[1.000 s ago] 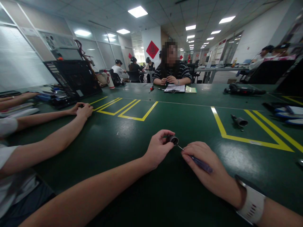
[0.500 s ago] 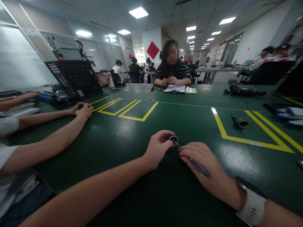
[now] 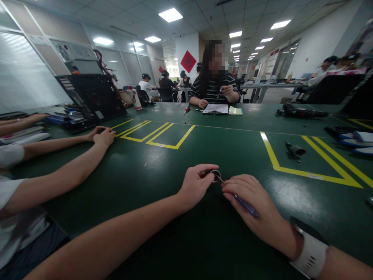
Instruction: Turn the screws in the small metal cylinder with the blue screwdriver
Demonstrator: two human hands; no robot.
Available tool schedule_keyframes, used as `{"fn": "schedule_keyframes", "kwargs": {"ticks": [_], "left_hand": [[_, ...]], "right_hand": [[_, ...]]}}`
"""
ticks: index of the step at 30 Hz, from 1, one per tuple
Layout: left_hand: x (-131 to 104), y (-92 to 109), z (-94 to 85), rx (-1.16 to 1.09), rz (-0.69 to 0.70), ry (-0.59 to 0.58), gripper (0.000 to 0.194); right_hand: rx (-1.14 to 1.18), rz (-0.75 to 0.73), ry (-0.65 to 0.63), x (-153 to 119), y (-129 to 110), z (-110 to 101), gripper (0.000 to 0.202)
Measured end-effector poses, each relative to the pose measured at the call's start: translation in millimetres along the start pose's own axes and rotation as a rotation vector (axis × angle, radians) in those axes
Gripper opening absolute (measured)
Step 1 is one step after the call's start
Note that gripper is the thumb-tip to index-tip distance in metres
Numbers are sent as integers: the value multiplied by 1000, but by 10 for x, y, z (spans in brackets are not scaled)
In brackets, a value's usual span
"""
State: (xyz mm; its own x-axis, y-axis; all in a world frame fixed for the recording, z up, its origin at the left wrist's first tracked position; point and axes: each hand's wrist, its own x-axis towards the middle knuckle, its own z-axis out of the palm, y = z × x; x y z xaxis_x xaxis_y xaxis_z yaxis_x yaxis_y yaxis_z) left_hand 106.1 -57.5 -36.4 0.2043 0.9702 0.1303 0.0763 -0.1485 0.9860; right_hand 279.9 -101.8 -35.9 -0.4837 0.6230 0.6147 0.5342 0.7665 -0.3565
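Observation:
Between the thumb and fingers of my left hand (image 3: 196, 186) is a small round metal ring-shaped part (image 3: 216, 176), its open end turned toward the right. My right hand (image 3: 250, 198) is closed on a slim screwdriver (image 3: 246, 206) with a translucent purple handle. The thin shaft points up and left, and its tip is at the part's opening; whether it touches the inside I cannot tell. Both hands are just above the green table (image 3: 163, 229). A dark part with a wide cylindrical end (image 3: 297, 151) lies inside the yellow tape outline to the right.
At the left, a co-worker's hands (image 3: 105, 136) hold a small dark thing. Across the table a person (image 3: 212, 85) sits behind a clipboard (image 3: 215, 109). A red-handled screwdriver (image 3: 187, 110) lies nearby. A black power tool (image 3: 301, 111) and blue-white items (image 3: 357, 142) are at the right.
My left hand and the ring part have shifted slightly down and right; my right hand barely moved. The person opposite has raised one hand with a small thing in it and turned their head.

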Motion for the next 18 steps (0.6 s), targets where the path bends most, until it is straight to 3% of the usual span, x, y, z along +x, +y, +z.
{"fn": "schedule_keyframes", "kwargs": {"ticks": [8, 14, 18], "left_hand": [[16, -46, 5, 116, 108, 25, 26], [21, -58, -2, 187, 131, 13, 28], [26, -53, -5, 215, 157, 7, 29]], "right_hand": [[18, 27, 32, -27, 15, 32, 16], [-19, -70, 25, -13, -19, 15, 18], [51, 4, 44, -27, -17, 24, 18]]}}
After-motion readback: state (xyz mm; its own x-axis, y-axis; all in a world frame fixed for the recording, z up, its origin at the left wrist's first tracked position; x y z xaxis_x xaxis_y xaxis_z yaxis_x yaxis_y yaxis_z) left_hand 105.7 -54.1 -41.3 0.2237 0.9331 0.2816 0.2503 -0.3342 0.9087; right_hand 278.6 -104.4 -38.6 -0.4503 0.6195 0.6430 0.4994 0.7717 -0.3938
